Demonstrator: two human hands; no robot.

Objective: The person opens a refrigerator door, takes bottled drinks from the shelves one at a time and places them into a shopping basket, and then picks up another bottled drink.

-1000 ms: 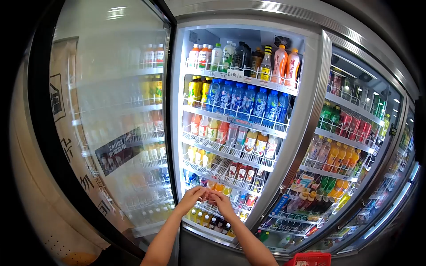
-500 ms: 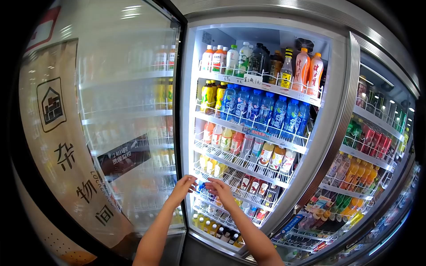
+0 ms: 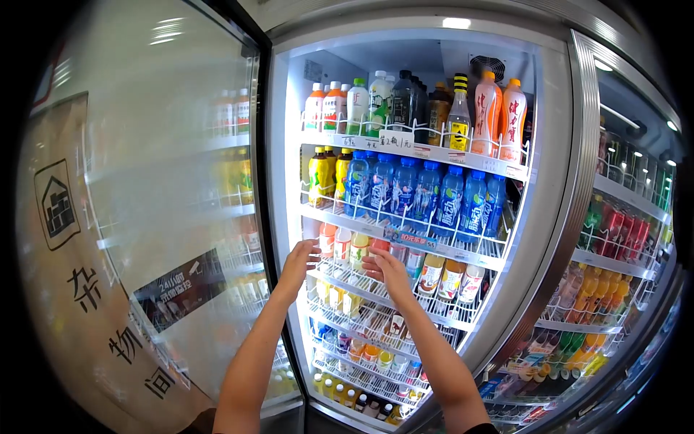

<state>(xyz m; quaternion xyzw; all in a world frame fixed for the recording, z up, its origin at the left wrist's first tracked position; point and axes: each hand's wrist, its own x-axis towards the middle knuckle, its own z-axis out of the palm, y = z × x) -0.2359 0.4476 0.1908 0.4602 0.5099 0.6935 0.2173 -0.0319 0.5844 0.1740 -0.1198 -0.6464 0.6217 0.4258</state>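
Note:
My left hand (image 3: 298, 267) is raised before the left side of the lit cooler, fingers apart and bent inward, with nothing in it. Facing it, my right hand (image 3: 388, 269) is also empty, its fingers spread in front of the third shelf. Both are nearest to small juice bottles (image 3: 359, 249), some partly hidden by my fingers. Above them stands a row of blue-labelled bottles (image 3: 428, 189). On the top shelf are orange-capped bottles (image 3: 486, 112), a yellow-labelled bottle (image 3: 459, 119) and several others.
The glass door (image 3: 166, 181) stands open on the left, its dark edge close to my left arm. A metal frame (image 3: 578, 145) separates this cooler from a second one with cans (image 3: 614, 231) and bottles at the right. Lower wire shelves hold more drinks.
My hands, together at first, have parted and risen from the lower shelves to the third shelf. The view has shifted, and the open cooler looks larger.

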